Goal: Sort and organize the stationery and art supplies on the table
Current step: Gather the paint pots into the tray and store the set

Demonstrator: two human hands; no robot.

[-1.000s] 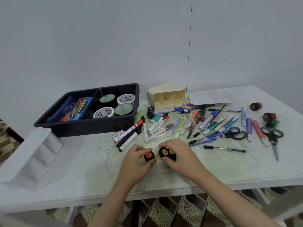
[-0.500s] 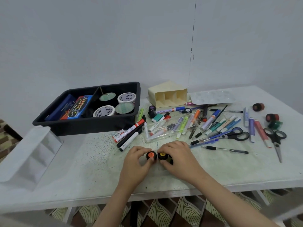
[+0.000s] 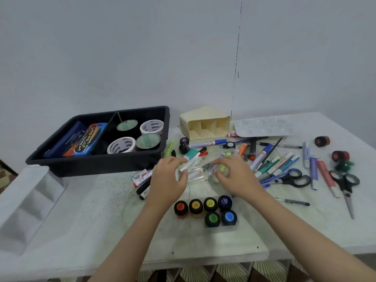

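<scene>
The counter [image 3: 91, 210] carries a black tray [image 3: 97, 159]. Just right of the tray lies a clear case [image 3: 198, 175] of markers, and the left hand [image 3: 166, 180] and right hand [image 3: 234, 176] each grip one end with curled fingers. Six paint pots [image 3: 210, 204] stand right of the tray, nearer the person.

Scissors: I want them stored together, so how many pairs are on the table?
2. The left pair lies beside the pen pile; the right pair lies farther right, past the pink marker. Others may be hidden under the pile.
</scene>
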